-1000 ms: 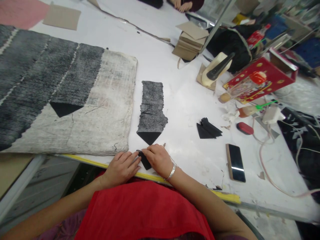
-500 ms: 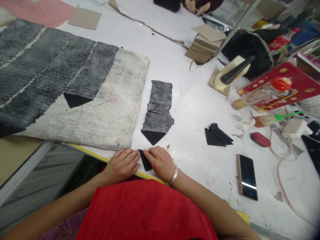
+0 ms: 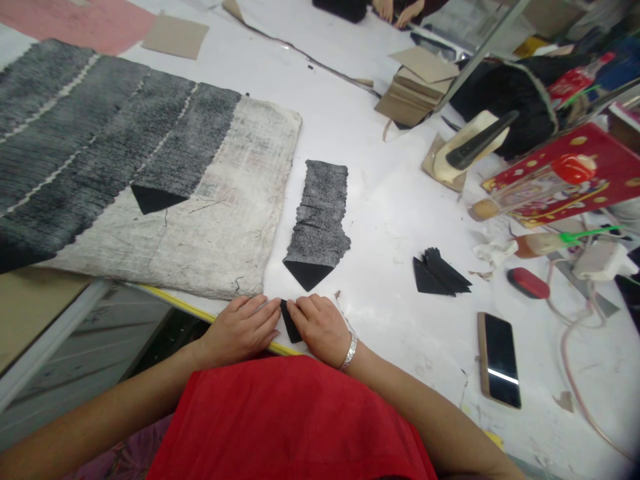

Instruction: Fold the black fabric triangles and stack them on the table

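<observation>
Front: plain red apron point(image 3: 295, 420). Beneath: purple patterned garment point(image 3: 127, 453). Right wrist point(image 3: 362, 360): textured, silver-coloured bracelet point(image 3: 351, 351), band type.

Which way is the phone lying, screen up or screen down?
Screen up: the phone shows its dark, shiny glass, with a bright streak across it.

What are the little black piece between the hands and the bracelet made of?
Black piece: maybe cloth or thin leather-like sheet, matte, because it looks flat with straight edges and little shine. Bracelet: probably metal, polished, since it's silvery and bright.
</observation>
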Action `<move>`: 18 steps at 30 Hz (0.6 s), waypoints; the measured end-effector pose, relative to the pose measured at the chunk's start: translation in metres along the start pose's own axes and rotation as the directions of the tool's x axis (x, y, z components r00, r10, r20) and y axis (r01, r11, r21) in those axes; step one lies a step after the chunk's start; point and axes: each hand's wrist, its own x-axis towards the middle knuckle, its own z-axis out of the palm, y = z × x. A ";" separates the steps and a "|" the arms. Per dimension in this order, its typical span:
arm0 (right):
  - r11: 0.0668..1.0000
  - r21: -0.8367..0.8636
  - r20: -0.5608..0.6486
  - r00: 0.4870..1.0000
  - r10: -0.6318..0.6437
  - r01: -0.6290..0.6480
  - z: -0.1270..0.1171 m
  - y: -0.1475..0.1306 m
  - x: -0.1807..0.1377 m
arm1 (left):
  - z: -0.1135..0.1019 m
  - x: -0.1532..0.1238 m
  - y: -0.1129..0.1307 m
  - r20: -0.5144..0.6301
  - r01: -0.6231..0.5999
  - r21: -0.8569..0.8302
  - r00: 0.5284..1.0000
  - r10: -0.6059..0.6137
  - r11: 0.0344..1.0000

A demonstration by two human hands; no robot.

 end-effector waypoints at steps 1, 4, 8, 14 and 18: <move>1.000 0.005 0.001 1.000 0.002 -0.002 0.000 0.000 0.000 | -0.002 0.000 -0.002 0.012 0.010 -0.030 1.000 -0.010 1.000; 1.000 0.015 -0.006 1.000 0.008 -0.008 0.000 -0.001 0.001 | -0.004 0.001 -0.002 -0.010 0.093 -0.121 0.995 -0.095 0.988; 1.000 0.013 -0.013 1.000 -0.002 0.002 0.002 -0.001 0.002 | 0.003 0.008 0.009 -0.136 0.080 -0.137 0.986 -0.098 0.987; 0.999 0.038 -0.073 0.997 -0.013 0.016 0.003 0.010 -0.014 | 0.014 0.011 0.018 -0.120 0.059 -0.066 0.991 -0.067 0.996; 0.999 0.043 -0.082 0.997 -0.011 0.014 0.001 0.017 -0.031 | 0.015 0.009 0.017 -0.108 0.054 -0.065 0.992 -0.061 0.996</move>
